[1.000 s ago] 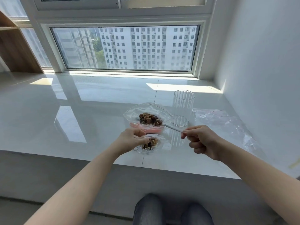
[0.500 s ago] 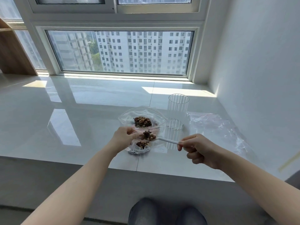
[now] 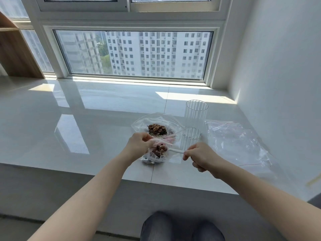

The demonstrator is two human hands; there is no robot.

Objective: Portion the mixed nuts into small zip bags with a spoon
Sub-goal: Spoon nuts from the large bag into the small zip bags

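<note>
A large clear zip bag (image 3: 142,122) lies open on the white sill with a heap of mixed nuts (image 3: 157,129) inside. Just in front of it stands a small clear zip bag (image 3: 154,156), partly filled with nuts. My left hand (image 3: 139,145) pinches the small bag's rim and holds its mouth open. My right hand (image 3: 199,156) grips the handle of a white plastic spoon (image 3: 175,150). The spoon's bowl, loaded with nuts, sits in the mouth of the small bag.
A ribbed clear glass (image 3: 195,119) stands right of the large bag. Flat clear zip bags (image 3: 236,141) with red strips lie further right by the white wall. The sill's front edge (image 3: 104,176) runs just below my hands; my knees show beneath.
The spoon came out of the large bag loaded with nuts and moved toward me into the small bag's mouth. My left hand keeps holding the small bag.
</note>
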